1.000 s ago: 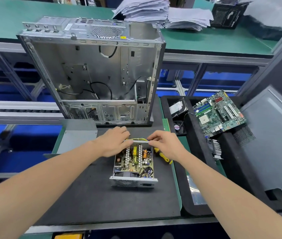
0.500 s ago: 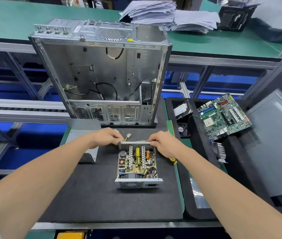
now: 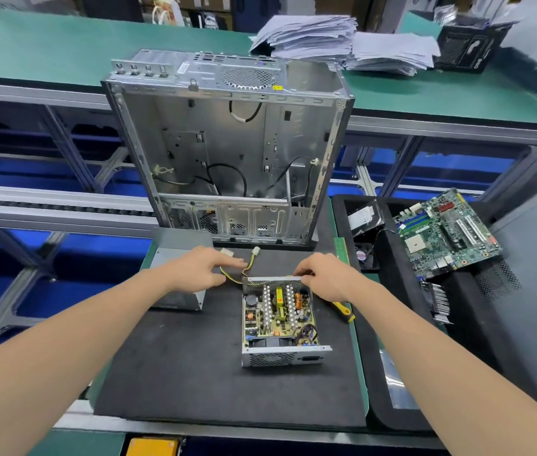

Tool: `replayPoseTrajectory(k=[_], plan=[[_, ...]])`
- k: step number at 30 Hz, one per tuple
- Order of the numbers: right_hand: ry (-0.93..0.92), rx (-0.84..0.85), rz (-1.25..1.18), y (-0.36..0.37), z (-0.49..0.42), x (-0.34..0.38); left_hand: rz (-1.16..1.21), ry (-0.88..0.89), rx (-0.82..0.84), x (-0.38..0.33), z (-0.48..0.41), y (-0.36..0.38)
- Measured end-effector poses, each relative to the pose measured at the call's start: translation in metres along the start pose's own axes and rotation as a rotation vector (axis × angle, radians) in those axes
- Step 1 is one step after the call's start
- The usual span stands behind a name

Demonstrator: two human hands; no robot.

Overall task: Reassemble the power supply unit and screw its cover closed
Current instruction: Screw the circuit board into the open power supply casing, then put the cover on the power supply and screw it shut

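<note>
- Right hand (image 3: 328, 283) fingers (image 3: 304, 274) curl over the far rim of the power supply unit (image 3: 277, 319).
- Left hand (image 3: 199, 269) fingers (image 3: 224, 261) are loosely spread at its wires (image 3: 232, 278) and hold nothing.
- The unit lies open on the black mat (image 3: 194, 373), with the cover (image 3: 180, 245) just beside it.
- Judged handling: rigid shell, fragile board; grip the walls only.

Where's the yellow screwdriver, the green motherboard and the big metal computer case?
yellow screwdriver (image 3: 344, 312): head view, on its handle.
green motherboard (image 3: 448, 233): head view, middle of the board.
computer case (image 3: 227, 143): head view, on the inner back panel.
</note>
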State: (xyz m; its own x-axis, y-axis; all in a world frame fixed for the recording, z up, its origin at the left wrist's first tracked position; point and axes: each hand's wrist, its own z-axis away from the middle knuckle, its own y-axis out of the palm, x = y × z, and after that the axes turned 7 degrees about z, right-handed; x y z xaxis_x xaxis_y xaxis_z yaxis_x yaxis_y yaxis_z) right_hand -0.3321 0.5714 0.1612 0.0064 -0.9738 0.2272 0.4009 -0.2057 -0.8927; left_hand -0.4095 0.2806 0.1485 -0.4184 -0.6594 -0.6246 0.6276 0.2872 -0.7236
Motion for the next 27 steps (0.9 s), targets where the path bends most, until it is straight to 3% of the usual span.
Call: replayPoseTrajectory(k=[2,4,6,8,17,20,23,27], plan=[[0.001,0.006,0.018,-0.003,0.000,0.001,0.117,-0.076,-0.049,0.003,0.019,-0.019],[0.009,-0.005,0.021,-0.007,-0.001,0.002,0.198,-0.182,0.015,0.013,0.037,-0.035],[0.021,-0.037,0.006,-0.009,-0.002,0.005,-0.027,-0.265,0.164,0.024,0.050,-0.042],[0.019,-0.053,-0.048,-0.010,-0.002,0.011,-0.250,-0.250,0.183,0.035,0.055,-0.037],[-0.094,-0.248,-0.209,-0.003,-0.001,0.029,-0.172,-0.047,-0.325,0.023,0.069,-0.067],[-0.113,-0.306,-0.346,-0.001,-0.002,0.033,0.154,-0.113,-0.467,0.010,0.078,-0.088],[-0.116,-0.310,-0.691,-0.003,-0.001,0.039,0.627,-0.195,-0.538,-0.007,0.085,-0.091],[-0.170,-0.055,-1.339,-0.011,0.005,0.046,1.194,-0.198,-0.510,-0.029,0.082,-0.074]])
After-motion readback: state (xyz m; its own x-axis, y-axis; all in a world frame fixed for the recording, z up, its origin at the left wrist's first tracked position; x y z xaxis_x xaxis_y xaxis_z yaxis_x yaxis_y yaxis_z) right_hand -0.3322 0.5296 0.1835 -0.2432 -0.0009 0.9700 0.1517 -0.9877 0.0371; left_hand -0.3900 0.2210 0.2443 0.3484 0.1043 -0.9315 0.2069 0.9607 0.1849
